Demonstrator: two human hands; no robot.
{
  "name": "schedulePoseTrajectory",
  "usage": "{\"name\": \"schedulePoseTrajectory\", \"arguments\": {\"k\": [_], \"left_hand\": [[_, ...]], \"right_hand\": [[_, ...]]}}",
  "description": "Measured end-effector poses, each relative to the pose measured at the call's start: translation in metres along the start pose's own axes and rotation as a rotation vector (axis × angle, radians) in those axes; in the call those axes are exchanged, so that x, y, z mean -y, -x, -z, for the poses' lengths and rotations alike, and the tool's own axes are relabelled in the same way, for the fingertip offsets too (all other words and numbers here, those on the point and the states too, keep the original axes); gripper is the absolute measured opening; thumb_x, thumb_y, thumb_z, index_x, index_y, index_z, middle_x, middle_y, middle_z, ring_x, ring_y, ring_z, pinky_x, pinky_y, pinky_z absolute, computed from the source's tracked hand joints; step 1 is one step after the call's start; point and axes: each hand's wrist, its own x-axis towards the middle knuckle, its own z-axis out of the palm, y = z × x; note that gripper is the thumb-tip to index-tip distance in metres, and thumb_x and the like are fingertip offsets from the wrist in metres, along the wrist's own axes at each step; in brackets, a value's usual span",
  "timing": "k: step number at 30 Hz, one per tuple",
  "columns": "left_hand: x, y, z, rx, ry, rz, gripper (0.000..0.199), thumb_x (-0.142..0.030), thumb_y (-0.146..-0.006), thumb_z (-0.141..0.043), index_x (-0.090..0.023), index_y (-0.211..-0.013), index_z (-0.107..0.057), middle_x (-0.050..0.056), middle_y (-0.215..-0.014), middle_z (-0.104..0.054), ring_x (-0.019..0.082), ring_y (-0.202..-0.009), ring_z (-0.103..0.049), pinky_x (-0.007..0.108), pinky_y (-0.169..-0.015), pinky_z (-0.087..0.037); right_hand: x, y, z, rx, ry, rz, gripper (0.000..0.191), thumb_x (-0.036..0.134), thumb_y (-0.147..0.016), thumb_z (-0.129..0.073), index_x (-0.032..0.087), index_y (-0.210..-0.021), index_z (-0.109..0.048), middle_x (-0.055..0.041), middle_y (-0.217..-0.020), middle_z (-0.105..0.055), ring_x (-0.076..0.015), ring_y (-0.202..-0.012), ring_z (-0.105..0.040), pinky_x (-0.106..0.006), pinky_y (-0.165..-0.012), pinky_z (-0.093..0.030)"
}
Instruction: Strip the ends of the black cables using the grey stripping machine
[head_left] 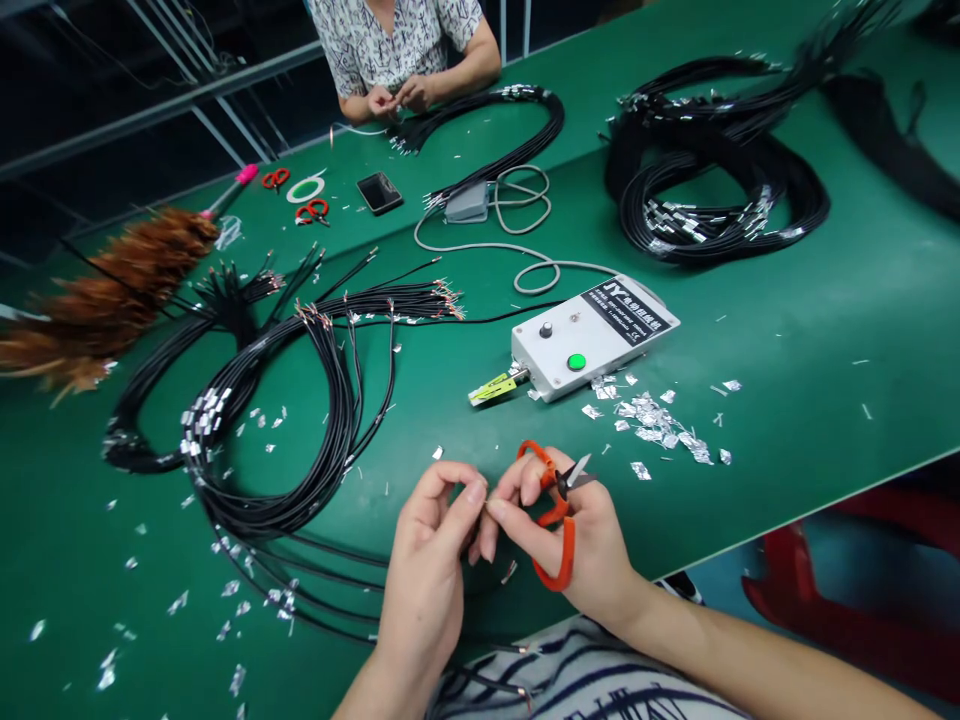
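Observation:
Low in the middle of the head view, my left hand (439, 545) pinches something too small to make out between thumb and index finger. Touching it at the fingertips, my right hand (581, 540) has orange-handled scissors (556, 575) looped on its fingers, the blades pointing away to the right. Black cables (330, 590) run from a large coil (300, 500) on the left toward my left hand and my lap. Beyond my hands lies a white control box (555, 345) with a green button and a yellow-green clip (495, 388) at its end.
Foil scraps (660, 425) litter the green table (787, 370). A feather duster (127, 290), tape roll (306, 190), red scissors (312, 211) and phone (379, 193) lie at the back left. More cable coils (637, 200) lie back right. Across the table sits a person (397, 50) handling cables.

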Motion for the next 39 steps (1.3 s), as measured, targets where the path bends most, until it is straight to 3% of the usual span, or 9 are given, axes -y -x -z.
{"name": "schedulePoseTrajectory", "arguments": {"k": [6, 11, 14, 21, 29, 33, 39], "left_hand": [[0.0, 0.0, -0.002, -0.026, 0.046, 0.026, 0.034, -0.043, -0.074, -0.077, -0.017, -0.072, -0.055, -0.006, -0.061, -0.046, 0.006, -0.05, -0.036, 0.02, -0.048, -0.028], [-0.004, 0.0, 0.001, 0.037, -0.013, 0.103, 0.038, -0.048, -0.073, -0.077, -0.016, -0.087, -0.064, -0.004, -0.066, -0.051, 0.005, -0.053, -0.033, 0.019, -0.05, -0.026], [-0.005, 0.0, 0.002, 0.063, -0.034, 0.128, 0.038, -0.047, -0.069, -0.081, -0.015, -0.082, -0.064, -0.003, -0.065, -0.052, 0.005, -0.053, -0.033, 0.018, -0.05, -0.024], [-0.002, -0.001, 0.0, -0.015, 0.059, 0.066, 0.033, -0.041, -0.071, -0.08, -0.017, -0.079, -0.06, -0.007, -0.054, -0.044, 0.006, -0.047, -0.039, 0.02, -0.048, -0.026], [0.0, 0.0, -0.001, -0.086, 0.117, -0.009, 0.037, -0.038, -0.065, -0.086, -0.015, -0.074, -0.059, -0.006, -0.064, -0.051, 0.004, -0.049, -0.04, 0.02, -0.052, -0.031], [-0.002, -0.002, 0.001, -0.071, 0.109, -0.014, 0.036, -0.039, -0.067, -0.084, -0.014, -0.076, -0.059, -0.004, -0.072, -0.055, 0.003, -0.049, -0.041, 0.02, -0.053, -0.031], [-0.003, -0.002, 0.003, -0.01, 0.073, -0.007, 0.035, -0.041, -0.071, -0.081, -0.014, -0.075, -0.059, -0.006, -0.058, -0.047, 0.005, -0.049, -0.038, 0.02, -0.052, -0.027]], "right_hand": [[-0.004, 0.001, 0.001, 0.001, 0.099, 0.068, 0.026, 0.018, -0.083, -0.069, 0.022, -0.075, -0.045, 0.003, -0.075, -0.062, -0.0107, -0.062, -0.058, -0.024, -0.062, -0.048], [-0.003, -0.003, 0.002, -0.021, 0.072, 0.019, 0.028, 0.022, -0.081, -0.071, 0.022, -0.073, -0.045, 0.0023, -0.074, -0.059, -0.012, -0.068, -0.057, -0.024, -0.066, -0.048], [-0.002, -0.003, 0.004, -0.025, 0.054, -0.007, 0.029, 0.026, -0.08, -0.074, 0.021, -0.073, -0.046, 0.0023, -0.074, -0.057, -0.0124, -0.067, -0.056, -0.024, -0.065, -0.048], [0.003, -0.006, 0.005, 0.003, 0.156, 0.07, 0.028, 0.025, -0.082, -0.071, 0.022, -0.073, -0.046, 0.0021, -0.072, -0.06, -0.0128, -0.065, -0.057, -0.025, -0.064, -0.047], [-0.004, -0.003, 0.007, 0.023, 0.408, 0.307, 0.02, 0.015, -0.086, -0.065, 0.022, -0.075, -0.049, -0.0006, -0.077, -0.065, -0.0154, -0.069, -0.062, -0.031, -0.068, -0.048], [-0.006, -0.003, 0.012, 0.001, 0.347, 0.241, 0.017, 0.018, -0.086, -0.066, 0.023, -0.078, -0.052, -0.001, -0.081, -0.067, -0.0164, -0.074, -0.065, -0.031, -0.071, -0.051], [-0.004, -0.011, 0.012, 0.033, 0.336, 0.251, 0.017, 0.014, -0.085, -0.066, 0.023, -0.079, -0.053, -0.0002, -0.086, -0.066, -0.0161, -0.081, -0.065, -0.031, -0.078, -0.05]]}}
